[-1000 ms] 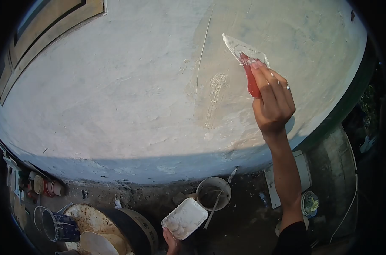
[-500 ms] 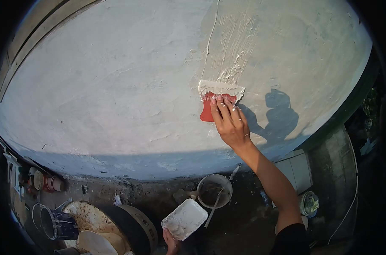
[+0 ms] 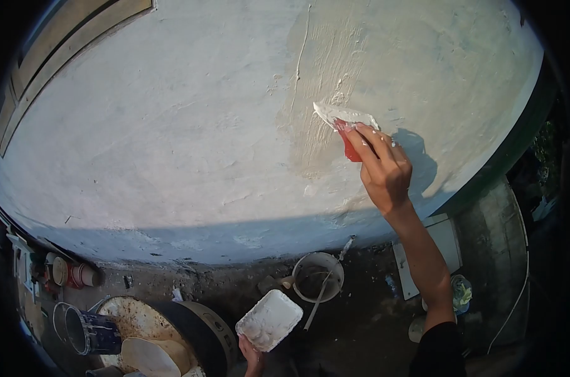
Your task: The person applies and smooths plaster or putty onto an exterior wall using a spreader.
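Note:
My right hand (image 3: 385,166) grips a red scraper (image 3: 350,146), whose wide blade is coated in white paste and held tilted at the wall (image 3: 190,125). White specks dot the fingers. Fresh ridged paste (image 3: 325,75) runs up the wall above and left of the blade. Low in the view, my left hand (image 3: 251,353) holds the near edge of a white rectangular tray (image 3: 270,320) smeared with paste.
A bucket (image 3: 318,278) with a stick stands at the wall's foot. At lower left are a dark blue pail (image 3: 93,332) and a large drum (image 3: 190,320). Stacked pots (image 3: 82,275) lie farther left. A pale panel (image 3: 428,254) and a plastic container (image 3: 461,294) are at right.
My right hand has moved right and slightly up with the scraper, which has turned and now shows its blade more edge-on. The paste it passed over shows longer streaks. The tray has barely shifted.

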A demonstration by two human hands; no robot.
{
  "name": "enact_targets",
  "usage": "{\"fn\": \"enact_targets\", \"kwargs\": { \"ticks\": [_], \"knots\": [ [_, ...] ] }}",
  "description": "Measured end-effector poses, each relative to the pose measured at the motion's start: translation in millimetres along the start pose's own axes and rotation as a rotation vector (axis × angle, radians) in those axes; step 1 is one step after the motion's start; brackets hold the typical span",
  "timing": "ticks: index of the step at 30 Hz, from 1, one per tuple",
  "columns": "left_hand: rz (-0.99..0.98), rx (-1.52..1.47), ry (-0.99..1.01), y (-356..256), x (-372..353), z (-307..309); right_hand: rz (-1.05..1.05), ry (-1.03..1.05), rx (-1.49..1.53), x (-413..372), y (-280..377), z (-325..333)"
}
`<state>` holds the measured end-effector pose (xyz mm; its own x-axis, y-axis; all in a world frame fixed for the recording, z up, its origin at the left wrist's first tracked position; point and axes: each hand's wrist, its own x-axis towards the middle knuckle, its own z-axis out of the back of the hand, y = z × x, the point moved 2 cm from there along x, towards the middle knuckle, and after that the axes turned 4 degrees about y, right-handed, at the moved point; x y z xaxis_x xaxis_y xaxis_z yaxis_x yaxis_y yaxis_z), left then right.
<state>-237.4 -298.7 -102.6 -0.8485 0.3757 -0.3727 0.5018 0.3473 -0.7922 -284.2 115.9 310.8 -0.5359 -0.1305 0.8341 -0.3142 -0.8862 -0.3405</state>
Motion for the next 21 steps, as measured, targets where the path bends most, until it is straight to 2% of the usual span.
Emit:
{"fn": "enact_targets", "kwargs": {
  "ticks": [1, 4, 7, 10, 12, 14, 16, 21],
  "knots": [
    [0.005, -0.015, 0.005, -2, -1, -3, 0.007, -0.084, -0.014, 27, -13, 12],
    [-0.001, -0.045, -0.031, 1, 1, -10, 0.051, -0.160, -0.146, 90, -43, 31],
    [0.022, -0.069, -0.035, -12, -2, -29, 0.109, -0.186, -0.137, 110, -48, 25],
    [0.021, -0.001, -0.084, -11, -2, -27, 0.071, -0.068, -0.108, 81, -27, 1],
    [0.006, -0.020, -0.022, -8, 1, -24, 0.035, 0.077, -0.111, 49, -5, -13],
    [0.006, -0.014, -0.004, -3, 2, -13, 0.054, 0.094, -0.028, 13, 17, -34],
    [0.016, 0.011, -0.027, 4, 4, -2, 0.056, 0.216, -0.029, -23, 41, -50],
    [0.013, -0.015, -0.027, -1, 3, 7, 0.045, 0.349, 0.039, -112, 93, -97]
  ]
}}
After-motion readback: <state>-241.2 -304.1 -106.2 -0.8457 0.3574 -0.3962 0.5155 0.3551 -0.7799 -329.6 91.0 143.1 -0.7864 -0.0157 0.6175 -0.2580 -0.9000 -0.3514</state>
